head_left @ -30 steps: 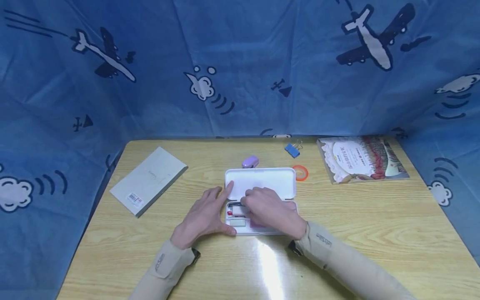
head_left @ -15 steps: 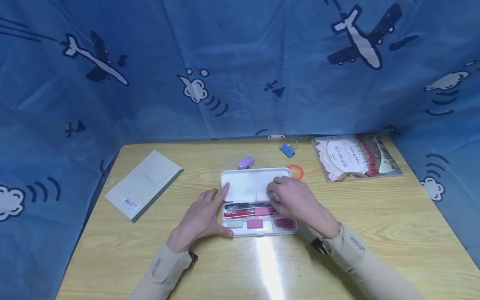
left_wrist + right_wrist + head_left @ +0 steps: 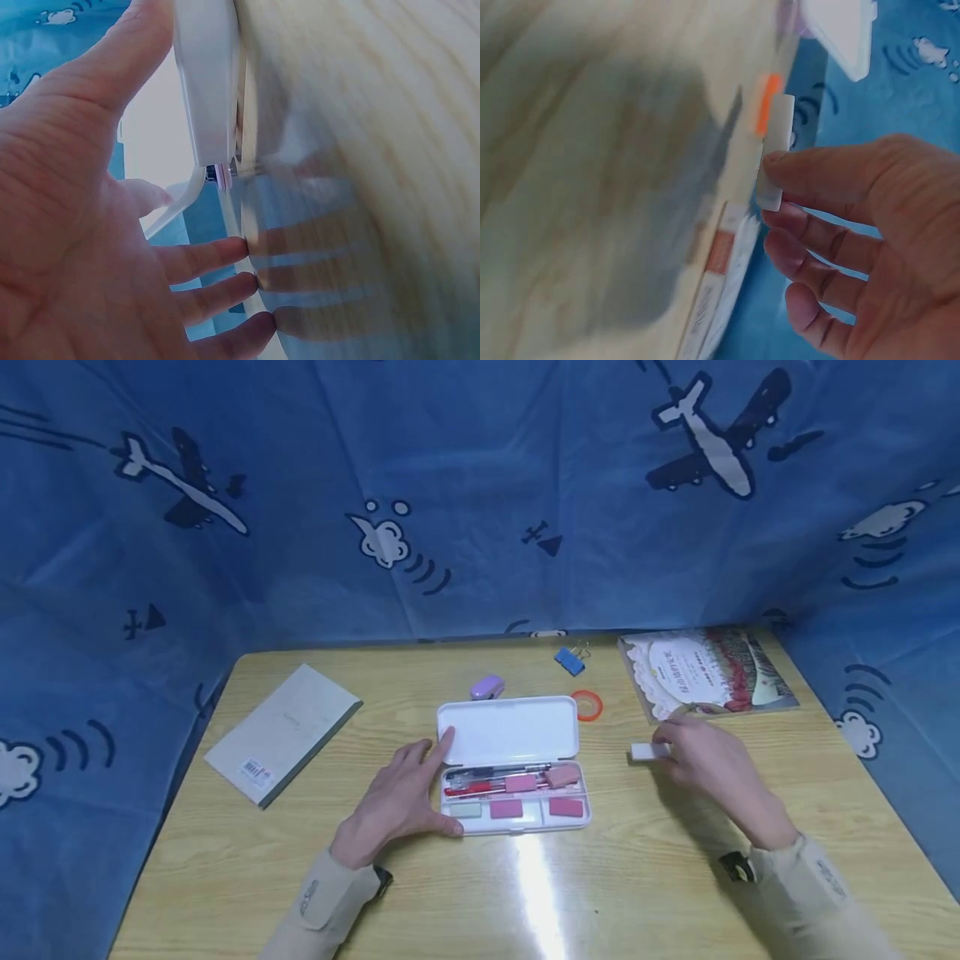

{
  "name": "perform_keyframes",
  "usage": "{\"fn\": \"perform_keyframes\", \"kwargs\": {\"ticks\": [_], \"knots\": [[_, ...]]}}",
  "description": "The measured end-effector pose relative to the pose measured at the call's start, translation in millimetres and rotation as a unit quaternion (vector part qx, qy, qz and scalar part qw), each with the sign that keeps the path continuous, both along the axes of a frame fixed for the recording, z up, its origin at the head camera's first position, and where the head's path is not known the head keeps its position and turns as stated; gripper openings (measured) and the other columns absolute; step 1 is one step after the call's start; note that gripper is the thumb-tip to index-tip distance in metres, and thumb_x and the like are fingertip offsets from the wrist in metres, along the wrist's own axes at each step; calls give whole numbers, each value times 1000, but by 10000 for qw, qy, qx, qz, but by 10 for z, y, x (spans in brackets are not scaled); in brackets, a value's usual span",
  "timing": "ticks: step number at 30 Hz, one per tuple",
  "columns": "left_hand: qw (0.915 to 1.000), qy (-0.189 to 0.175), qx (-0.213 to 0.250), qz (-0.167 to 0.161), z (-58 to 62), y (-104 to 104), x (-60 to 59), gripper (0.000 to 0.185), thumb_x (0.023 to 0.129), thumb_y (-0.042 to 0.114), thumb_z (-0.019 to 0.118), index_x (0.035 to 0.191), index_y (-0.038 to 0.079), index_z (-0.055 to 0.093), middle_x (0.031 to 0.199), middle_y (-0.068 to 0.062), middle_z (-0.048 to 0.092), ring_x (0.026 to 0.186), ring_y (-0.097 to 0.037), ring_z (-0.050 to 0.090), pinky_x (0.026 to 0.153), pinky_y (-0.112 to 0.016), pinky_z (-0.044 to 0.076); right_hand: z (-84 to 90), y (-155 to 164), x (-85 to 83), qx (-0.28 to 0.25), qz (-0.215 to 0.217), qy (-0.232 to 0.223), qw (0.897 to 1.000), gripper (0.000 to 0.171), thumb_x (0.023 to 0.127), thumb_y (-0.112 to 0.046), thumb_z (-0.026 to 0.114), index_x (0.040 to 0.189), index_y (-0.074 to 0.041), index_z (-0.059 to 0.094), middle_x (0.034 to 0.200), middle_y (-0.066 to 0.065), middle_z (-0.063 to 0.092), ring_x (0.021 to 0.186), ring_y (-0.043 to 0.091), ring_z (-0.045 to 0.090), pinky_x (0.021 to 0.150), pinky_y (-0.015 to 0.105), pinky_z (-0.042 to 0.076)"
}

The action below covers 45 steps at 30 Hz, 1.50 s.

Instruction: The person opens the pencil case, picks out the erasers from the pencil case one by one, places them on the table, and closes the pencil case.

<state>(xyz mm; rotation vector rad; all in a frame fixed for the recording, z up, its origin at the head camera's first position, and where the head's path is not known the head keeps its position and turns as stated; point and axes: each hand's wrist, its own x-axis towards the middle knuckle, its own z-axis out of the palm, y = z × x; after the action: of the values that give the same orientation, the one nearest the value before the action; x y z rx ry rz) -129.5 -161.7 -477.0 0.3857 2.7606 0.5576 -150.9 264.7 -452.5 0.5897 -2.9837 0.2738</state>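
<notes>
A white pencil case [image 3: 508, 731] lies with its lid raised in the middle of the table. Along its left side rests my left hand [image 3: 393, 810], fingers extended and thumb at the near corner. Pens [image 3: 480, 787] and pink erasers [image 3: 506, 808] sit inside, beside a pale green block [image 3: 465, 810]. To the right of the case, my right hand [image 3: 712, 768] pinches a white eraser [image 3: 642, 752] between thumb and fingers, just over the table. The right wrist view shows the eraser [image 3: 780, 124] jutting past the thumb.
Behind the case are a purple stapler-like item [image 3: 487, 687], an orange tape roll [image 3: 587, 705] and a blue binder clip [image 3: 570, 660]. A pale notebook [image 3: 285, 731] lies at left, a printed book [image 3: 705, 672] at back right. Blue cloth [image 3: 465, 510] surrounds the table.
My right hand has lifted out of the pencil case and moved right, bringing the white eraser along. The case's contents are now uncovered. The left hand stays at the case's side.
</notes>
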Motion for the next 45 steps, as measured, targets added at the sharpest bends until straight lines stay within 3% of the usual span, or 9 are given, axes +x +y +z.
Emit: {"fn": "perform_keyframes", "kwargs": {"ticks": [6, 15, 18, 21, 26, 31, 37, 45], "knots": [[10000, -30, 48, 62, -10, -14, 6, 139, 58, 61, 93, 164, 34, 7, 164, -16, 31, 149, -39, 30, 115, -62, 36, -57, 92, -18, 38, -218, -325, 9992, 16, 72, -4, 80, 84, -13, 75, 81, 3, 69, 72, 21, 61, 53, 39, 49], [9999, -74, 40, 67, 1, -12, 7, 139, 59, 62, 92, 164, 35, 5, 165, -15, 29, 150, -39, 29, 116, -62, 35, -107, 57, -37, 92, -311, -592, 9977, 16, 73, -5, 78, 86, -13, 76, 79, 3, 71, 66, 19, 60, 48, 37, 45], [10000, -57, 28, 45, 4, -4, 3, 139, 59, 61, 92, 164, 35, 5, 164, -15, 30, 150, -39, 30, 116, -62, 35, -116, 61, -34, 66, -313, -581, 9978, 17, 73, -5, 78, 87, -13, 76, 80, 4, 71, 67, 20, 61, 49, 39, 46], [10000, -47, 9, 21, -1, 1, 3, 138, 60, 61, 92, 164, 34, 6, 164, -15, 30, 149, -39, 30, 115, -62, 36, -131, 64, -17, -28, -233, -263, 9994, 16, 75, -8, 79, 90, -12, 75, 86, 6, 71, 74, 23, 63, 54, 42, 49], [10000, -34, -27, -11, -1, 6, -2, 138, 60, 62, 92, 164, 34, 5, 164, -16, 30, 149, -39, 30, 115, -62, 37, -100, -53, 1, -410, 343, 637, 9965, 21, 75, -12, 81, 94, -8, 74, 97, 12, 73, 89, 31, 68, 72, 49, 56], [10000, 39, -24, -25, -10, -4, -2, 139, 60, 62, 92, 164, 33, 6, 163, -16, 31, 148, -39, 32, 114, -62, 38, -59, -405, -11, -550, 1176, 1069, 9858, 22, 73, -7, 83, 94, -8, 76, 92, 7, 75, 85, 28, 70, 74, 45, 57], [9999, 159, 6, -53, -19, -23, 13, 138, 59, 62, 92, 165, 32, 8, 162, -17, 33, 147, -39, 33, 113, -61, 39, -76, -943, 16, -578, 1855, 764, 9780, 16, 78, -12, 85, 93, -15, 78, 89, -2, 75, 85, 19, 67, 76, 37, 56], [10000, 38, -88, 21, -5, -14, 8, 137, 60, 64, 90, 164, 34, 6, 163, -16, 32, 148, -39, 31, 115, -61, 37, -75, -1479, 56, 50, 1939, 241, 9807, 7, 83, -18, 82, 89, -20, 79, 86, -5, 72, 80, 14, 58, 68, 28, 50]]}}
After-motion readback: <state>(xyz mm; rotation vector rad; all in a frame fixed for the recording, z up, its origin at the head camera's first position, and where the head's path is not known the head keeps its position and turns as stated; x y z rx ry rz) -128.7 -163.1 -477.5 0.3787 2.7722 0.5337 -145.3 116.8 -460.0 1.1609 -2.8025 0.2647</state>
